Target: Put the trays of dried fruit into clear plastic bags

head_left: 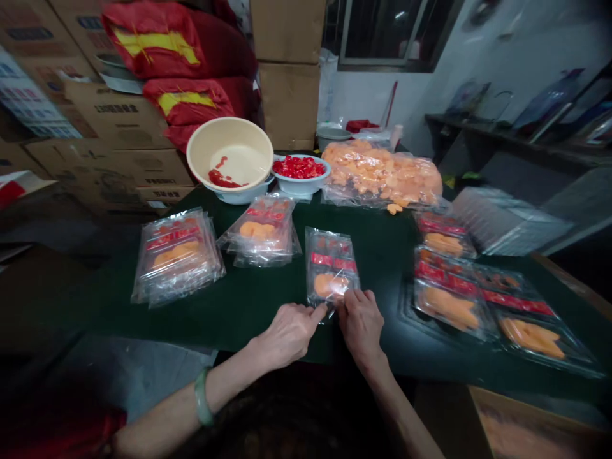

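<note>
A clear plastic packet (331, 245) lies flat on the dark green table, with a peach-coloured piece and red strips inside. At its near end, my left hand (289, 335) is closed, its index finger and thumb on the plastic edge. My right hand (362, 324) pinches the near right corner, fingers curled. Just beyond the left hand lie a stack of similar packets (261, 231) and a larger stack (176, 255). To the right are clear trays (526, 312) holding peach-coloured pieces and red strips.
Behind the packet stand a cream basin (229, 140), a bowl of small red packets (300, 173) and a big clear bag of peach-coloured pieces (382, 172). Stacked clear trays (507, 220) sit at the right. Cartons (287, 95) and red sacks (191, 48) are piled behind the table.
</note>
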Tool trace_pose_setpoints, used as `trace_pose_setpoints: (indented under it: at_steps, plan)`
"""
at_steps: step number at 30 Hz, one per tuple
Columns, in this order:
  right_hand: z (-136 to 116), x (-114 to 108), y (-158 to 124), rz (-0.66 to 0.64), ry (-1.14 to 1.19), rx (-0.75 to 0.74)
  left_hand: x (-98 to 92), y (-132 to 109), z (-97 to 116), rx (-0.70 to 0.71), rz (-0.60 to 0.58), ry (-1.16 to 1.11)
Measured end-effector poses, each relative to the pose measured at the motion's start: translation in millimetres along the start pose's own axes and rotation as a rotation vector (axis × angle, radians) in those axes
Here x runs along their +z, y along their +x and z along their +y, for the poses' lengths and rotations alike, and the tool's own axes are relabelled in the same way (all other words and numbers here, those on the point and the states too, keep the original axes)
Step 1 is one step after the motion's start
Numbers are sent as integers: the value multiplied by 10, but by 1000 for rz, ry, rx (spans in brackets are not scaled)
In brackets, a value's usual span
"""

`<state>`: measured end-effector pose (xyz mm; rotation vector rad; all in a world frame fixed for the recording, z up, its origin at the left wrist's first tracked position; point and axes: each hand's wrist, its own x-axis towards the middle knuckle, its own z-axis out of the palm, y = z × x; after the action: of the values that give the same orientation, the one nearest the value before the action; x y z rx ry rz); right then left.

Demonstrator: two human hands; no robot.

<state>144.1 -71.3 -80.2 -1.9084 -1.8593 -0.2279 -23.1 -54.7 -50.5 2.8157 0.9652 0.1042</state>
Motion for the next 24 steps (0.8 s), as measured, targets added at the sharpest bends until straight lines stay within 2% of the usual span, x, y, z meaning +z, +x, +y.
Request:
trace_pose_setpoints:
  at_steps: [4,6,8,10,11,12,13,15,17,20,24]
  plan:
    - [21,71,-97,22,1,-16,155,-228,126,-13,117,-121]
    - [48,110,-147,30,44,-10,182,-326,152,-71,177,-316]
    - [74,136,-177,33,86,-14,152,-357,104,-264,329,-582]
    - [87,144,-184,34,103,-38,79,-283,-16,-542,508,-837]
    - [87,141,-180,38,104,-49,38,-206,-90,-672,551,-945]
    - [82,137,-174,43,104,-62,1,-105,-161,-765,500,-1064]
    - [72,131,-169,45,109,-81,-28,11,-221,-829,388,-1192]
    - [53,113,-168,55,133,-122,-58,256,-292,-871,188,-1425]
    - [63,81,-196,72,155,-165,-52,465,-296,-876,99,-1613]
    - [199,-12,-289,129,80,-158,-12,636,-223,-862,114,-1743]
    - [518,-211,-421,247,-112,79,40,662,-62,-798,205,-1799]
